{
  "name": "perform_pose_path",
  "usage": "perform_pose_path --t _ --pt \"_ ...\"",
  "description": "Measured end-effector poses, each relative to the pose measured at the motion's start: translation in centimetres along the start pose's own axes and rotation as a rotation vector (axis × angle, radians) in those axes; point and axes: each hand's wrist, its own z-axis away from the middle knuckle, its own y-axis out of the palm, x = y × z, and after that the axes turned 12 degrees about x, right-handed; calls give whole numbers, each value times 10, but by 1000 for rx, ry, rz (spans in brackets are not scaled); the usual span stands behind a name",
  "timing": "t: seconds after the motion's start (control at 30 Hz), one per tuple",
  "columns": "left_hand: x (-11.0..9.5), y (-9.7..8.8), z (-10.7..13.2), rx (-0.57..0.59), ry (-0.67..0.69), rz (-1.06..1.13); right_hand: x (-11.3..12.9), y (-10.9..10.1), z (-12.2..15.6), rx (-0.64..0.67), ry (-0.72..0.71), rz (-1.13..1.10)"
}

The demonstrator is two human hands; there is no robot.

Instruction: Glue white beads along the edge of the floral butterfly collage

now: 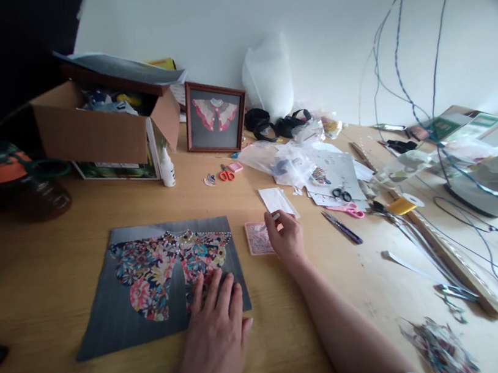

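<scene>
A floral fabric collar with small beads along its neckline lies on a dark grey sheet. My left hand rests flat on the right part of the collar and sheet, fingers spread. To the right, my right hand pinches a small white stick; its exact kind is too small to tell. That hand is at the right edge of a shallow pink tray of tiny pale pieces and hides part of it. White paper lies just behind the fingers.
A white squeeze bottle, orange-handled scissors and a framed collar stand or lie behind. Rightward are a utility knife, pink scissors, black scissors and fabric scraps. A cardboard box stands back left.
</scene>
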Motion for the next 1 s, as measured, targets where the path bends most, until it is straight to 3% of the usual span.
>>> perform_pose_path --t 0.43,0.8,1.0 --pt "0 -1 -1 -11 1 6 1 0 0 31 18 -16" --pt "0 -1 0 -16 7 -5 4 -2 0 -33 33 -53" --pt "-2 -5 0 28 -11 15 27 -2 9 -20 86 -213"
